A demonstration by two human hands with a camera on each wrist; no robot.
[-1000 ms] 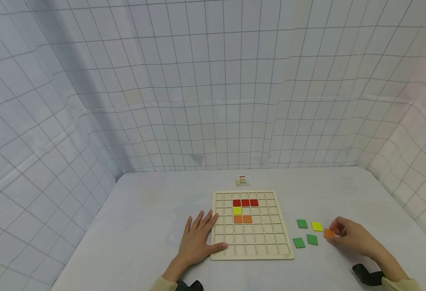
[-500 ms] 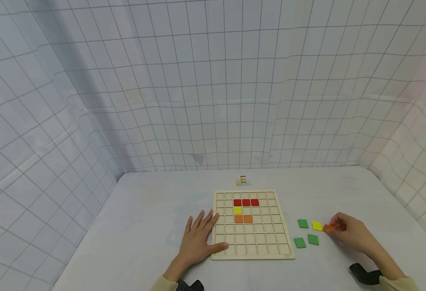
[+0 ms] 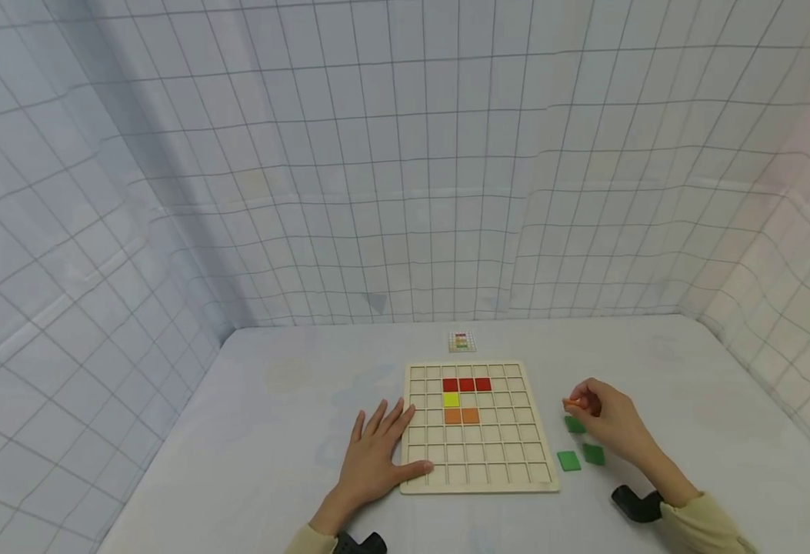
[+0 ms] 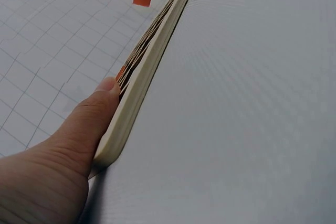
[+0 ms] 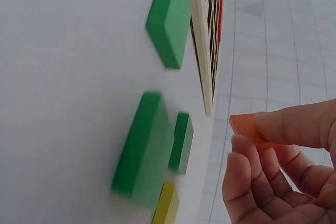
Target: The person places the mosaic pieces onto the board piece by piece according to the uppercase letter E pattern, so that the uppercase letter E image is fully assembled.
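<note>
My right hand (image 3: pixel 612 422) pinches an orange square tile (image 5: pixel 243 125) between thumb and fingertips, raised over the table just right of the board. Below it lie three loose green tiles (image 3: pixel 568 461). A loose yellow tile (image 5: pixel 166 204) shows in the right wrist view and is hidden by the hand in the head view. My left hand (image 3: pixel 371 462) rests with fingers spread at the left edge of the pale gridded board (image 3: pixel 481 488), its thumb lying on the board's lower left corner. On the board sit three red tiles (image 3: pixel 467 385), one yellow tile (image 3: pixel 451 399) and two orange tiles (image 3: pixel 461 416).
A small card (image 3: pixel 461 342) printed with a coloured grid pattern lies behind the board. The white tabletop (image 3: pixel 273 431) runs back to a white sheet with a grid pattern (image 3: pixel 405 192), which also stands at both sides.
The right hand has picked the orange tile up off the table and carried it left and away from the body, toward the board. The left hand stays where it was.
</note>
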